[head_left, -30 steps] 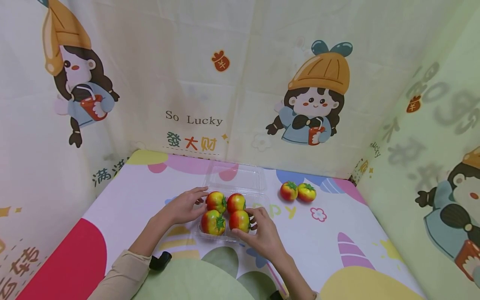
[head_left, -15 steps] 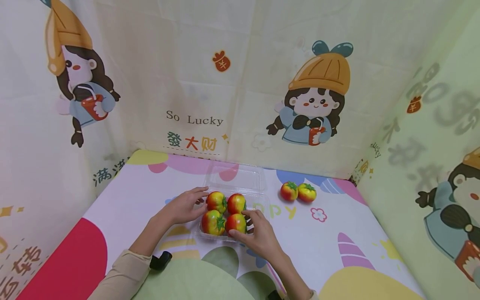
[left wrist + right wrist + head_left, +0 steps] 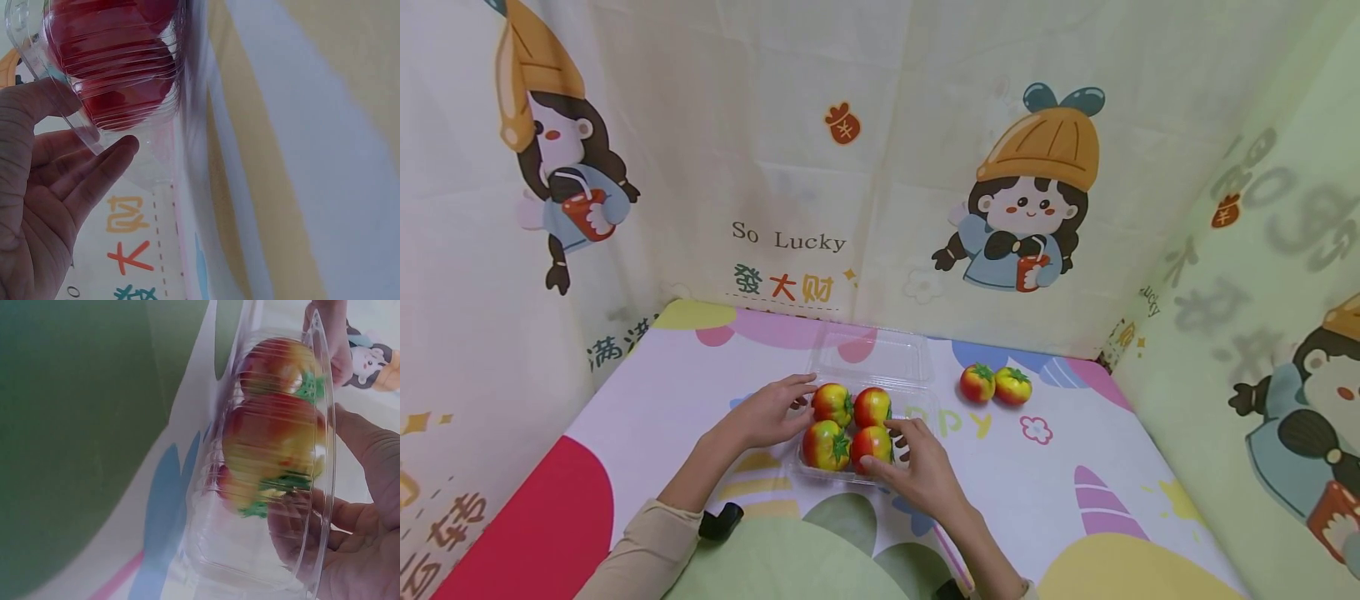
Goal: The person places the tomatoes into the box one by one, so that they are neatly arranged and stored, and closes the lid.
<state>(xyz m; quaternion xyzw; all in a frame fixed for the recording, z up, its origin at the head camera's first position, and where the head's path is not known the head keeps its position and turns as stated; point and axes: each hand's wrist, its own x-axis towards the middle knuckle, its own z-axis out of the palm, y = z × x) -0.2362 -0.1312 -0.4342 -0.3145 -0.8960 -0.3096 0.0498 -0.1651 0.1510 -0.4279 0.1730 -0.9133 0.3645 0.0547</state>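
Observation:
In the head view a clear plastic clamshell box (image 3: pixel 820 477) stands with its lid (image 3: pixel 868 357) laid back. Four would be its fruits in two rows: several red-and-yellow fruits with green leafy tops, such as the front-left fruit (image 3: pixel 826 446). My left hand (image 3: pixel 772 414) pinches the box's left rim, thumb on one side and fingers on the other in the left wrist view. My right hand (image 3: pixel 922 472) holds the front-right fruit (image 3: pixel 871 448), thumb at its near side, fingers reaching inside the box. The right wrist view shows those fingers (image 3: pixel 294 534) through the clear wall.
Two more red-and-yellow fruits (image 3: pixel 996 385) sit side by side on the patterned tablecloth (image 3: pixel 1037 467), right of the lid. Cream printed curtains (image 3: pixel 887 192) close off the back and both sides. Room lies right of the box.
My right hand has shifted slightly left with the front-right fruit, which now sits nearer the front-left one. My left hand has stayed at the rim.

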